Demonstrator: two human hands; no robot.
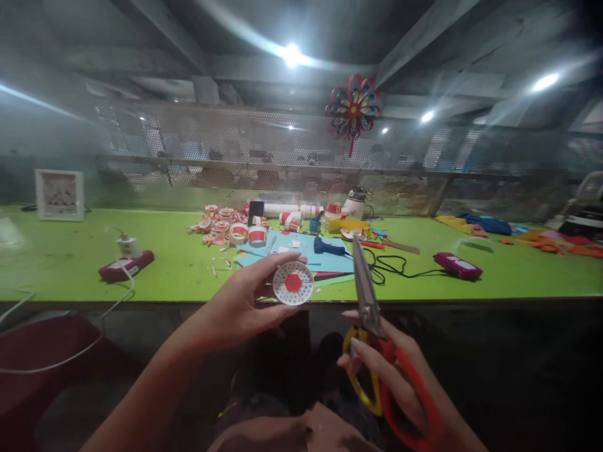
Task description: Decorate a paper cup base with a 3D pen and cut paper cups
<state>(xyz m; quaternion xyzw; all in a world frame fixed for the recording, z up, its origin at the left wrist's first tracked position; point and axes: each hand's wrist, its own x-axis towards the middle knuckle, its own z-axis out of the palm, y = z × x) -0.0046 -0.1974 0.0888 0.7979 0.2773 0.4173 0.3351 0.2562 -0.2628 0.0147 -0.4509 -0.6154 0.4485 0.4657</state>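
Note:
Between the thumb and fingers of my left hand (245,298) is a paper cup (280,290), its round end facing me. That end is white with blue dots and a red hexagon in the middle. My right hand (396,370) is closed on a pair of scissors (368,301) with one red and one yellow handle. The blades point up and away, look closed, and are apart from the cup. Beyond my hands, light blue paper sheets (282,243) lie on the green table (174,270), with a dark blue glue gun (330,247) on them.
Several red-and-white cups (257,235) and cut cup pieces (221,221) lie at the back. Purple power strips (458,265) sit right and left, the right one trailing a black cord (393,271). A picture frame (59,194) stands far left. A flower-shaped pinwheel (354,108) rises behind.

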